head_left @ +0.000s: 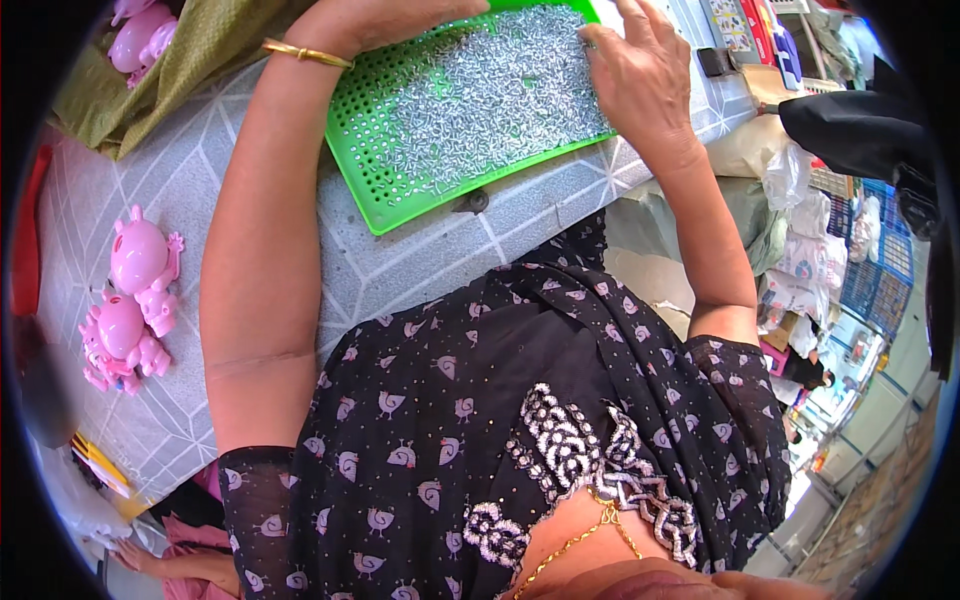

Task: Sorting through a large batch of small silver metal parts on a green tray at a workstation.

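A green perforated plastic tray (352, 150) lies tilted on the table, largely covered by small silvery metal pieces (490, 95) that look like short screws. My left hand (395, 18) reaches across its far left side. The fingers stretch rightward along the far rim, and the upper part of that hand is cut off by the frame. At the right rim is my right hand (645, 75). Its thumb rests on the inner side by the metal pieces while the fingers bend on the outer side, closed on the tray's edge.
Pink pig-shaped plastic toys (140, 255) lie left on the patterned grey table (390, 275). A woven olive sack (125, 95) holding more pink toys sits far left. Another person's arm (190, 568) shows lower left. Blue crates (880, 265) and bags stand right.
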A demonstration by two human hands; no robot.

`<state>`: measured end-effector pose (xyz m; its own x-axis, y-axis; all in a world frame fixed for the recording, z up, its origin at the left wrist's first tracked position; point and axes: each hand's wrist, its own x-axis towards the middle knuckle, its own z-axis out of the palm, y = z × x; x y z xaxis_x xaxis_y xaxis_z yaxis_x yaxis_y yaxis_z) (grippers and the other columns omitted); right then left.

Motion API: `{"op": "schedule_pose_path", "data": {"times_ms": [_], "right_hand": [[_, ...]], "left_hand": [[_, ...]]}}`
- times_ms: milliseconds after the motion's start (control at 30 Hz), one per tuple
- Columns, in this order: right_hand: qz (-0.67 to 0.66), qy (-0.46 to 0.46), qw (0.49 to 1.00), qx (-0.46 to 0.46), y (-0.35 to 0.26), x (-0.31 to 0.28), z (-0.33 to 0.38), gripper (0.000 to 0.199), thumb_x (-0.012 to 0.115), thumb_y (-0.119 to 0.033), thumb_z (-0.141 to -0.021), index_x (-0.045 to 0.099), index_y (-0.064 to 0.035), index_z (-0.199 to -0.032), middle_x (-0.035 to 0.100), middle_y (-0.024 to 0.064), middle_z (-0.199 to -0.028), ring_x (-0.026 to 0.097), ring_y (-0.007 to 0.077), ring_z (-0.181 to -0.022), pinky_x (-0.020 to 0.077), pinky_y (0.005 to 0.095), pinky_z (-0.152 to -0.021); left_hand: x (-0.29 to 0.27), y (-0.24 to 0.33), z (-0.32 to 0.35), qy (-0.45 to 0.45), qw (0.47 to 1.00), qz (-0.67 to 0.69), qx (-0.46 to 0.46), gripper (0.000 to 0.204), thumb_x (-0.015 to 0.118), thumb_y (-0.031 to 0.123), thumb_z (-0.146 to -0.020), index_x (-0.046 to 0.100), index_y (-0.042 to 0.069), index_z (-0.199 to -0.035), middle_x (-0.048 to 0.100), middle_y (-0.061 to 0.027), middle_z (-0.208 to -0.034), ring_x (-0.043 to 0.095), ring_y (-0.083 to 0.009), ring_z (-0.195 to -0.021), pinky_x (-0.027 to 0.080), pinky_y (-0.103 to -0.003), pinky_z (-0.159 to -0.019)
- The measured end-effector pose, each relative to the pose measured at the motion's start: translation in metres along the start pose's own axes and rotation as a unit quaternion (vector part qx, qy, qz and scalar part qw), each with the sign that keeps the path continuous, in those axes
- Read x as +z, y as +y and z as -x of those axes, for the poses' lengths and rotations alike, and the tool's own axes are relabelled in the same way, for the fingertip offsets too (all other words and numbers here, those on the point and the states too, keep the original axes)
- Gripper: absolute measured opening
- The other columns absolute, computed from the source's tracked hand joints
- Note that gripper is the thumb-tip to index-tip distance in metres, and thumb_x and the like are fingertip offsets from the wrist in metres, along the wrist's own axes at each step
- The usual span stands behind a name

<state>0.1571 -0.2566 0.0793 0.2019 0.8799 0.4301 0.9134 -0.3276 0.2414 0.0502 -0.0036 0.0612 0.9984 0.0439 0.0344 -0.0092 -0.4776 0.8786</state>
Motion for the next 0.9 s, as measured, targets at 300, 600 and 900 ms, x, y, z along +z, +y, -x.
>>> {"op": "schedule_pose_path", "data": {"times_ms": [300,600,900], "right_hand": [[-0.060,-0.022,0.998,-0.004,-0.009,0.010,-0.010,0.019,0.061,-0.005,-0.089,0.064,0.0026,-0.106,0.066,0.0202,-0.098,0.066,0.0380,-0.091,0.0532,0.0434,-0.082],[-0.060,-0.004,0.994,0.088,0.006,0.005,-0.011,0.023,0.062,-0.012,-0.092,0.066,-0.0123,-0.115,0.069,0.0110,-0.107,0.068,0.0353,-0.095,0.0542,0.0447,-0.079],[-0.099,-0.085,0.981,0.140,0.033,0.022,0.005,0.022,0.057,-0.024,-0.099,0.064,-0.0039,-0.095,0.069,0.0191,-0.085,0.070,0.0403,-0.083,0.0555,0.0515,-0.076]], "left_hand": [[0.001,-0.001,-0.001,0.001,1.000,0.019,0.009,0.036,0.072,0.019,-0.090,0.070,-0.008,-0.113,0.072,-0.0087,-0.087,0.062,-0.0140,-0.080,0.052,-0.031,-0.073],[-0.001,0.000,-0.002,0.009,1.000,0.002,0.026,0.035,0.071,0.020,-0.091,0.070,-0.007,-0.112,0.073,-0.0103,-0.088,0.063,-0.0155,-0.080,0.052,-0.032,-0.074],[-0.003,-0.015,-0.009,-0.063,0.997,-0.050,0.022,0.031,0.069,0.026,-0.097,0.068,-0.004,-0.103,0.060,0.0037,-0.079,0.050,-0.0066,-0.074,0.045,-0.028,-0.068]]}}
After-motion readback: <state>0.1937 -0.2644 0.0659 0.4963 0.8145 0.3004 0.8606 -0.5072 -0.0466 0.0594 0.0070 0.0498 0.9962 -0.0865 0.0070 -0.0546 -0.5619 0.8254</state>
